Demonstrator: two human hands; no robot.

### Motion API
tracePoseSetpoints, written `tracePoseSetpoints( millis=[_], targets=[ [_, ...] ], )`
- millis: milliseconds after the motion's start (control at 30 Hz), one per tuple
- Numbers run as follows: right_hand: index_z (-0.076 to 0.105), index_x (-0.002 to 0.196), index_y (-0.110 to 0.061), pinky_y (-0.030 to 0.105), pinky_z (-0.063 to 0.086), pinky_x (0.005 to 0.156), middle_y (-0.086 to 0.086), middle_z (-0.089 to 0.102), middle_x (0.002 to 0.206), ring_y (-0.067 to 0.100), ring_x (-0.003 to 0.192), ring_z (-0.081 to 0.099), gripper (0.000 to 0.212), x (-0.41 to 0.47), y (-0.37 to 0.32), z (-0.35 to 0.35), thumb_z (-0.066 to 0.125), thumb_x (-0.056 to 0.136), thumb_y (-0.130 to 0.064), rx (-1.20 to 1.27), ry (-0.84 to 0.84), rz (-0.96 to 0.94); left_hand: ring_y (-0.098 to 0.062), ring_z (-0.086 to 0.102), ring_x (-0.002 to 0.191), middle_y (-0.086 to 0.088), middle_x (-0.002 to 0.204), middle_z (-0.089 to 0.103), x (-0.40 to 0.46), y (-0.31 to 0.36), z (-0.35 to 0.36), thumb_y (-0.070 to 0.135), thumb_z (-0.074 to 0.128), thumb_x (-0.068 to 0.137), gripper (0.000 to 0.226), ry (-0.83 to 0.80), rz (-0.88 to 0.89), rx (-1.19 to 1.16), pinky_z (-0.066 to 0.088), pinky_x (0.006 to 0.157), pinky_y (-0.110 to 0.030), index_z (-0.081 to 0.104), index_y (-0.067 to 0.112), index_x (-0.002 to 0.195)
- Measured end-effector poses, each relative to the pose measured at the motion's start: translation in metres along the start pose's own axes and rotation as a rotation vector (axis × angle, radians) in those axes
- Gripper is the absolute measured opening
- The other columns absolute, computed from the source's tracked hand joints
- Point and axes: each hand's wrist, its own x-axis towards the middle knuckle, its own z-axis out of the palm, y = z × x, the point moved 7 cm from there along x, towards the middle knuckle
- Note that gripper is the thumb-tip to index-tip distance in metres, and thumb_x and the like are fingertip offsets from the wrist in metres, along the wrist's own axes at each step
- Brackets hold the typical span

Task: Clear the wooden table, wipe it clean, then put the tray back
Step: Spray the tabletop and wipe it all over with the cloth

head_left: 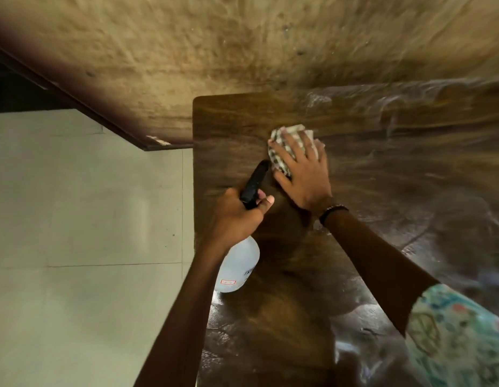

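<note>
The counter (pixel 270 121) spreads under and beyond both hands, dark wood streaked with wet sheen to the right of them, which suggests the wiping step is under way and the clearing is done; nothing stands on the part in view. The right hand (pixel 301 174) lies flat with fingers spread wide, pressing a patterned cloth (pixel 282 135) onto the wood, a hold that puts the whole palm's weight into the wipe. Just left of it and nearer the body, the left hand (pixel 237 216) is closed round the neck of a spray bottle (pixel 237 269), nozzle aimed ahead toward the cloth, kept ready, I judge, to wet the next patch.

The tray is nowhere in view, so where it waits cannot be told. Most of the cloth is hidden beneath the right hand. The bottle's label is too small to read, and motion blur smears the counter's far right. A patterned sleeve (pixel 460 336) is cut off at the lower right corner.
</note>
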Motion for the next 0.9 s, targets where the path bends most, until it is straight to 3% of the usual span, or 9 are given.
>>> tracePoseSetpoints(
  millis=[67,133,267,367,467,533,700,833,900],
  targets=[
    [0.038,0.143,-0.027,0.057,0.022,0.114,0.006,0.034,0.153,0.033,0.143,0.026,0.056,-0.020,0.003,0.002,0.039,0.090,-0.048,-0.041,-0.016,-0.207,-0.011,0.054,0.070,0.006,0.071,0.058,0.002,0.013,0.012,0.035,0.064,0.085,0.011,0.002,0.005,0.044,0.044,0.068,-0.025,0.062,0.025,0.081],
    [0.030,0.146,-0.031,0.049,0.013,0.117,0.003,0.031,0.155,0.029,0.144,0.023,0.059,-0.044,0.026,-0.001,0.038,0.091,-0.049,-0.084,-0.038,-0.293,-0.010,0.054,0.072,0.010,0.071,0.055,0.004,0.025,0.023,0.034,0.065,0.085,0.015,0.011,0.003,0.056,0.041,0.070,-0.026,0.057,0.027,0.073],
    [0.025,0.148,-0.036,0.047,0.014,0.118,-0.001,0.023,0.158,0.026,0.147,0.016,0.062,-0.063,0.114,-0.020,0.033,0.089,-0.052,-0.050,-0.012,0.001,-0.004,0.051,0.073,0.013,0.076,0.053,0.015,0.049,0.049,0.031,0.066,0.084,0.019,0.010,0.013,0.025,0.037,0.077,-0.026,0.065,0.016,0.095],
    [0.028,0.148,-0.032,0.048,0.015,0.116,0.000,0.021,0.159,0.027,0.146,0.016,0.062,-0.057,0.168,-0.036,0.031,0.090,-0.052,-0.022,0.008,0.129,-0.011,0.051,0.080,0.010,0.075,0.053,0.025,0.059,0.064,0.034,0.064,0.086,0.018,0.010,-0.006,0.044,0.038,0.080,-0.029,0.062,0.018,0.093],
    [0.028,0.148,-0.031,0.049,0.015,0.115,0.001,0.021,0.159,0.027,0.147,0.015,0.062,-0.045,0.193,-0.043,0.030,0.090,-0.052,-0.009,0.011,0.133,-0.006,0.048,0.072,0.011,0.073,0.050,0.031,0.066,0.074,0.035,0.063,0.086,0.016,0.016,-0.007,0.078,0.037,0.077,-0.028,0.058,0.021,0.089],
    [0.028,0.148,-0.032,0.050,0.015,0.115,0.001,0.021,0.159,0.027,0.147,0.014,0.061,-0.035,0.197,-0.044,0.030,0.090,-0.052,-0.011,0.014,0.099,-0.007,0.049,0.072,0.011,0.074,0.051,0.036,0.069,0.079,0.037,0.063,0.085,0.016,0.008,-0.010,0.083,0.037,0.077,-0.029,0.058,0.023,0.087],
    [0.030,0.147,-0.034,0.053,0.017,0.114,0.000,0.024,0.158,0.028,0.147,0.016,0.060,0.008,0.183,-0.042,0.031,0.091,-0.053,-0.007,0.018,0.090,-0.014,0.049,0.087,0.006,0.082,0.053,0.046,0.072,0.079,0.039,0.063,0.085,0.031,0.039,-0.045,0.043,0.037,0.080,-0.030,0.059,0.017,0.108],
    [0.025,0.148,-0.038,0.058,0.014,0.115,-0.002,0.020,0.159,0.031,0.147,0.013,0.065,0.065,0.129,-0.033,0.023,0.086,-0.056,0.001,-0.034,0.038,-0.019,0.055,0.091,0.007,0.078,0.054,0.050,0.075,0.069,0.035,0.065,0.085,0.015,0.056,-0.044,0.014,0.045,0.087,-0.035,0.054,0.027,0.078],
    [0.023,0.149,-0.039,0.060,0.012,0.115,-0.003,0.017,0.160,0.031,0.147,0.010,0.064,0.081,0.090,-0.023,0.025,0.087,-0.055,-0.002,-0.072,-0.070,-0.023,0.059,0.094,0.004,0.079,0.057,0.052,0.077,0.064,0.034,0.065,0.084,0.014,0.050,-0.042,0.017,0.047,0.090,-0.039,0.058,0.024,0.080]
  ],
)
